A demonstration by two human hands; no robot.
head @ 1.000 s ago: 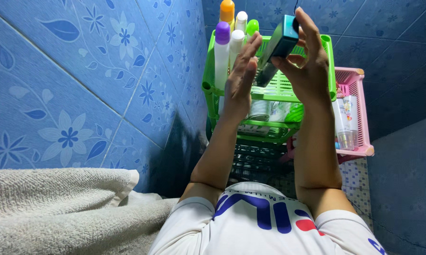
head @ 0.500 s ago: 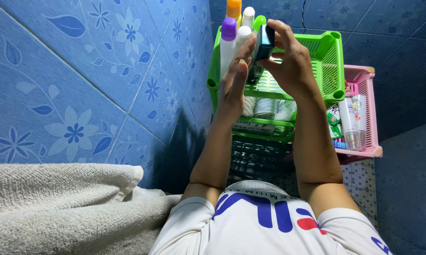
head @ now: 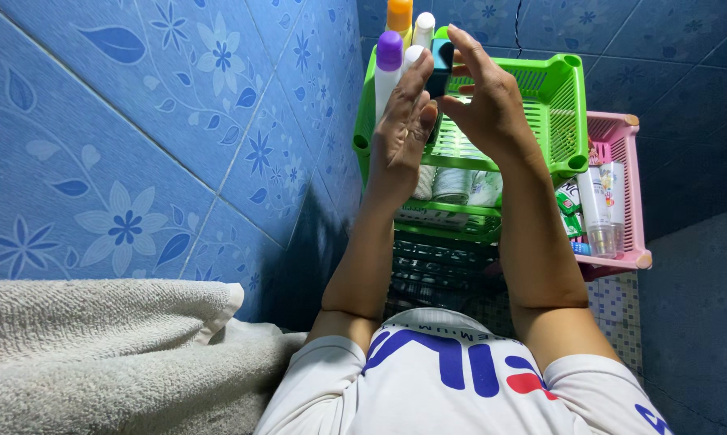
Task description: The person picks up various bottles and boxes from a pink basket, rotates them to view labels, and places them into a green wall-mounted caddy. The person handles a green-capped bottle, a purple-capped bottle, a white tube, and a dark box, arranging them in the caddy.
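Observation:
A teal-capped bottle point(head: 441, 60) is held upright between my two hands above the top green basket point(head: 561, 105) of a plastic rack. My right hand point(head: 482, 97) wraps around the bottle from the right, fingers raised beside its cap. From the left, my left hand point(head: 401, 121) presses against the bottle with its fingers stretched upward. Most of the bottle's body is hidden behind my hands. Right behind the left hand stand a white bottle with a purple cap point(head: 387, 72), an orange-capped bottle point(head: 399, 16) and a white-capped one point(head: 424, 28).
A pink basket point(head: 629, 193) with tubes and bottles hangs on the rack's right side. A lower green shelf point(head: 444, 217) holds more containers. Blue flowered wall tiles point(head: 178, 121) run close along the left. A beige towel point(head: 105, 354) lies at the lower left.
The camera view has shifted slightly. My hands have lowered the teal-capped bottle toward the left back corner of the green basket, next to the other bottles, and turned it more upright.

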